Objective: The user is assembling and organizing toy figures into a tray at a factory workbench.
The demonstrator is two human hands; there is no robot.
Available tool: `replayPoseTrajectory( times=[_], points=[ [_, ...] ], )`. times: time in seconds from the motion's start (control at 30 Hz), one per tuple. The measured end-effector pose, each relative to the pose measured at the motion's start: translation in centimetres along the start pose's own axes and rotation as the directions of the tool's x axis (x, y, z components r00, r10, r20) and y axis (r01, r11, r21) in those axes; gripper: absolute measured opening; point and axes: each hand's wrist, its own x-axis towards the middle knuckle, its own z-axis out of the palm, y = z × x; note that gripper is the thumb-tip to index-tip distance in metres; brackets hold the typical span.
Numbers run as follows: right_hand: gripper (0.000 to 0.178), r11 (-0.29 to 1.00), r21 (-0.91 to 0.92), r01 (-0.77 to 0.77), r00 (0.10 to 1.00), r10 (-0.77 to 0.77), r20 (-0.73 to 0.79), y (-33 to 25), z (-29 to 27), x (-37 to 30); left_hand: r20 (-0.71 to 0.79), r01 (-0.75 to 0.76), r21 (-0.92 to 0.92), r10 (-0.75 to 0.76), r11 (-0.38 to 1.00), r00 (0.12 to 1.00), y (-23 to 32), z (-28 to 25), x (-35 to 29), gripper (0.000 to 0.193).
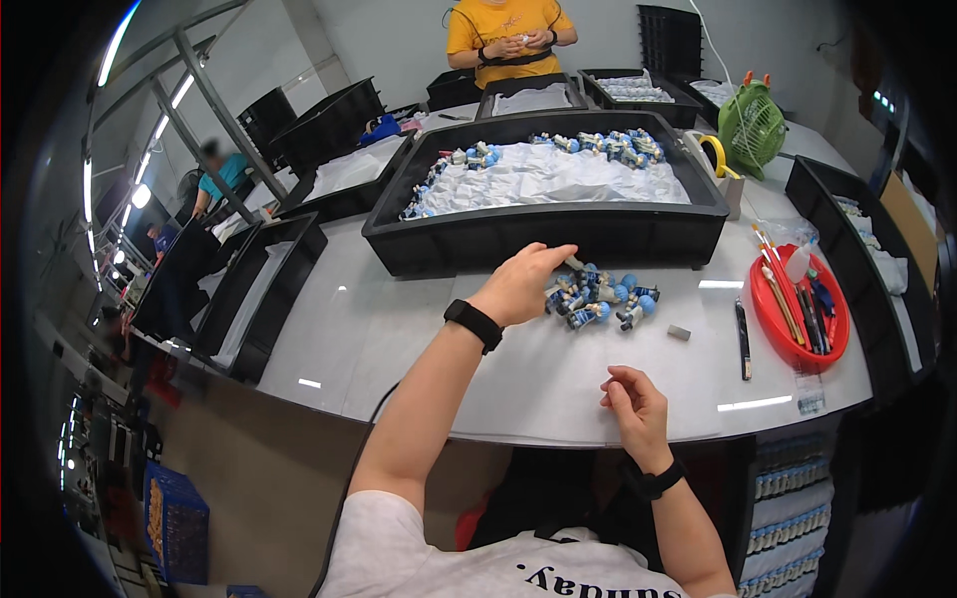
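A pile of small figurines with light-blue heads and blue-and-white bodies lies on the white table in front of a black tray. My left hand reaches over the pile's left side, forefinger stretched out to the right. Its fingers look apart and I see nothing held, though the lower ones are partly hidden. Nearer the table's front edge, my right hand hovers with fingers loosely bent and apart, nothing visible in them. A small grey block lies right of the pile.
The large black tray holds white cloth and more figurines along its edges. At right are a red basket of brushes and pens, a black pen and a green fan. Across the table, a person in yellow handles something small.
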Motion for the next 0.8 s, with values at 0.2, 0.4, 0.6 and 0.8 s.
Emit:
replayPoseTrajectory(
  times=[0.2,0.4,0.6,0.8],
  points=[
    [0.020,1.000,-0.005,0.011,1.000,-0.011,-0.005,0.2,0.0,0.0,0.065,0.075,0.249,-0.094,0.966,0.993,-4.0,3.1,-1.1,0.054],
    [0.018,0.999,-0.036,-0.006,1.000,0.007,0.021,-0.2,0.0,0.3,-0.037,0.196,0.007,-0.196,0.981,0.980,-5.0,2.8,-2.7,0.035],
    [0.019,0.998,-0.056,0.002,1.000,-0.001,0.014,0.0,0.0,0.1,-0.017,0.268,0.009,-0.268,0.963,0.963,-6.0,3.3,-2.9,0.037],
    [0.020,0.999,-0.039,-0.003,1.000,0.003,0.003,-0.1,0.1,-0.1,-0.154,0.228,-0.373,-0.302,0.899,0.941,-2.9,2.0,-2.5,0.029]
  ],
)
